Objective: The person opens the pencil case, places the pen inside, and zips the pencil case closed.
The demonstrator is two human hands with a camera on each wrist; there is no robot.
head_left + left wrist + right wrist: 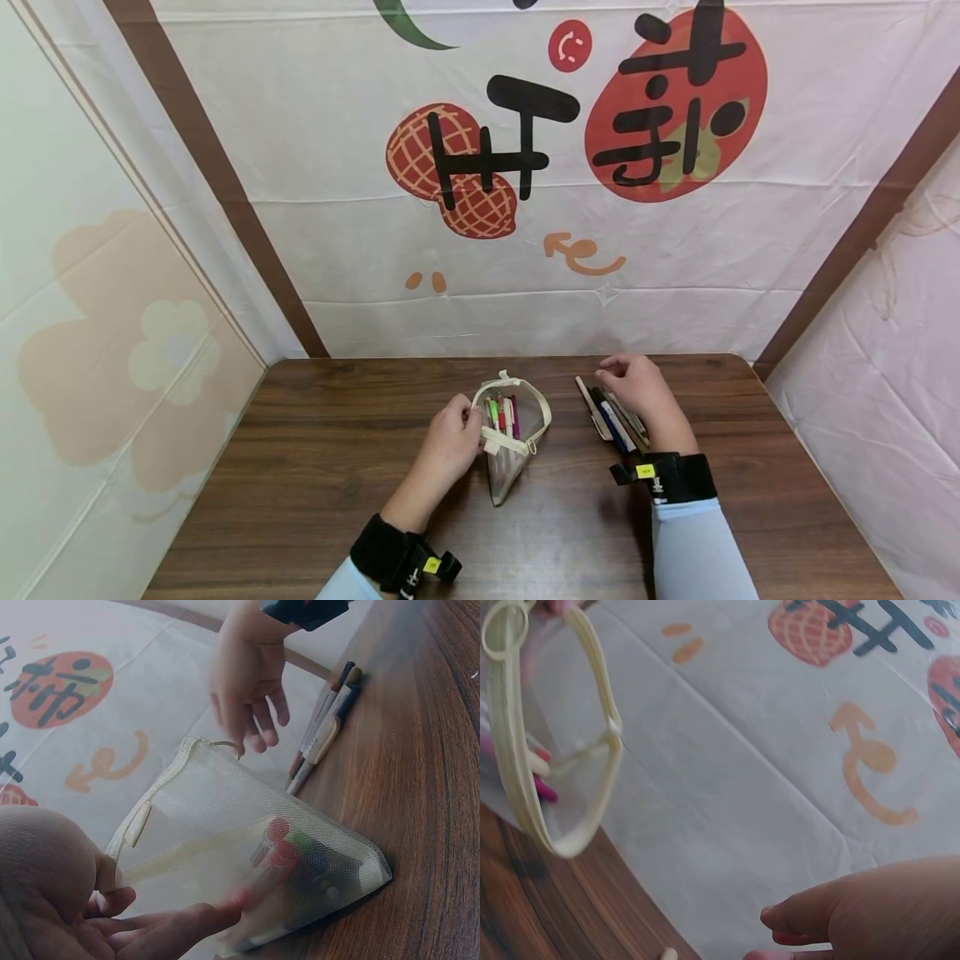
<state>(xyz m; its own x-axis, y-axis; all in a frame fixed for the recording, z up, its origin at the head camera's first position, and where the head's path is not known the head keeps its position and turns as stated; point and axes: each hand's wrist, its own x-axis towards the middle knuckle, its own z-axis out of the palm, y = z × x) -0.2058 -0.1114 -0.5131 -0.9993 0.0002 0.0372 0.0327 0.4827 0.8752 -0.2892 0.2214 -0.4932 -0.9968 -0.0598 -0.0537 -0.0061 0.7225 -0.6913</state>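
Note:
A cream-edged mesh pencil case stands with its zipped mouth wide apart, several coloured pens upright inside. My left hand grips its left rim; in the left wrist view, fingers of that left hand extend along the mesh pencil case. To the right, my right hand hovers over several loose pens, fingers loosely bent and holding nothing. The left wrist view shows those bent fingers of the right hand above the loose pens.
The brown wooden table ends at a white printed cloth hanging behind it. More pale cloth hangs along the right side, and a pale panel with a flower print borders the left.

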